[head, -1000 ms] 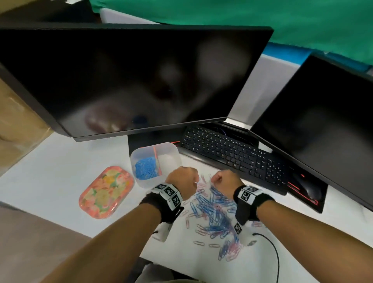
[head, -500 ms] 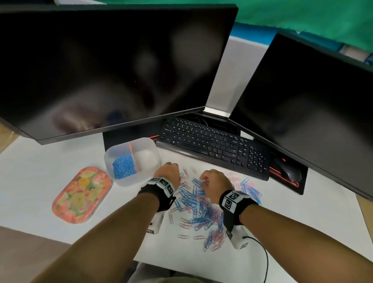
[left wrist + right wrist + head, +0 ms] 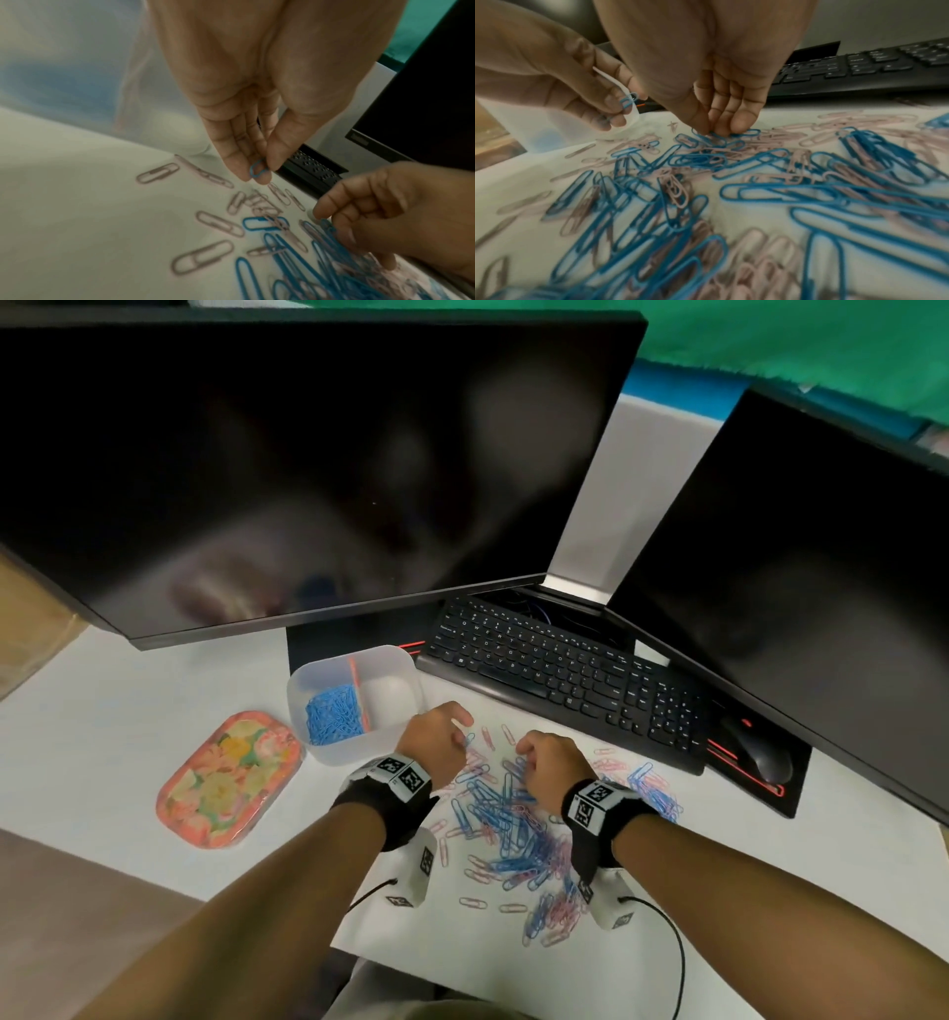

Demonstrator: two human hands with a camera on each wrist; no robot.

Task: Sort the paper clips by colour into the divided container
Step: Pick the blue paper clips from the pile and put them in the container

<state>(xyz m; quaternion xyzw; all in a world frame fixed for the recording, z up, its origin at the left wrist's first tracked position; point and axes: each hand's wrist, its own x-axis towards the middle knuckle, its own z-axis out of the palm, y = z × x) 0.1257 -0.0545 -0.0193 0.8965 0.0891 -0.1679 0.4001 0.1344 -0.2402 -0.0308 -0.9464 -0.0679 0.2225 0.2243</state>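
- The box (image 3: 354, 706) sits on the desk (image 3: 102, 737); its left compartment holds blue clips, its right one looks bare, with an orange divider between.
- The pile (image 3: 506, 819) of mixed blue and pink clips lies right of the box and nearer the person, spreading toward the desk's front edge.
- The left hand (image 3: 436, 742) hangs just right of the box, thumb and fingers pinching a blue clip (image 3: 257, 168) above a few loose pink ones.
- The right hand (image 3: 549, 770) is on the pile, further right of the box, its narrow fingertips (image 3: 741, 121) touching blue clips; whether one is gripped I cannot tell.
- A floral lid (image 3: 228, 778) lies left of the box.
- A keyboard (image 3: 560, 675) lies right of the box, a mouse (image 3: 757, 752) past it.
- Two dark monitors (image 3: 308, 469) stand behind the box; the larger overhangs it.
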